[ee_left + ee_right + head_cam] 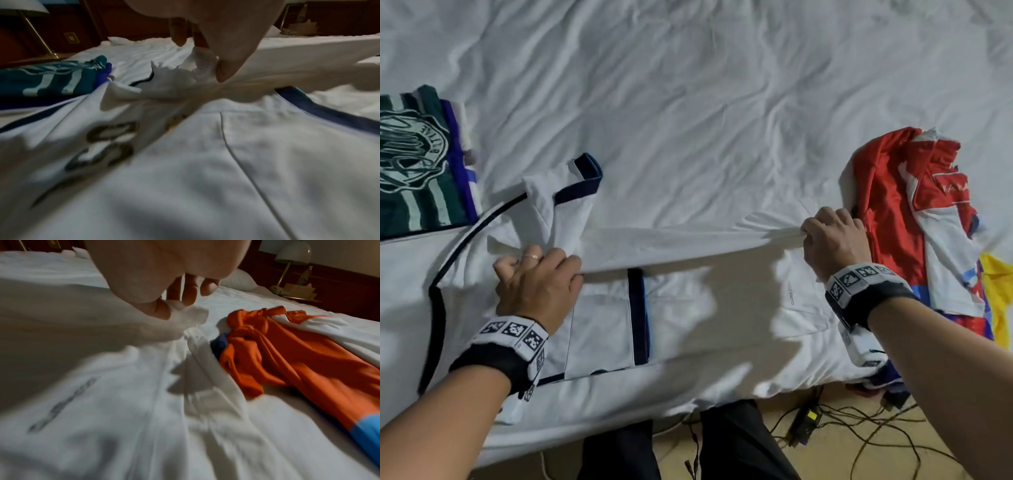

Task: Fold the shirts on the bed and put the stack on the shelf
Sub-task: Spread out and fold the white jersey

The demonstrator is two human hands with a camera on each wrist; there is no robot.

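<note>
A white shirt with navy trim [688, 308] lies across the near edge of the bed [688, 102]. Its far edge is lifted and stretched taut between both hands. My left hand [537, 277] pinches the fabric near the sleeve and shoulder; the left wrist view shows thumb and fingers [224, 71] clamped on white cloth [197, 63]. My right hand [828, 236] pinches the hem end, seen also in the right wrist view [164, 309]. A folded green striped shirt [414, 164] tops a small stack at the left.
A crumpled pile of red and white shirts [914, 212], with yellow [1000, 291] and blue cloth under it, lies right of my right hand. Cables and a power adapter [804, 421] lie on the floor by the bed. Bedside lamps [292, 254] stand beyond the bed.
</note>
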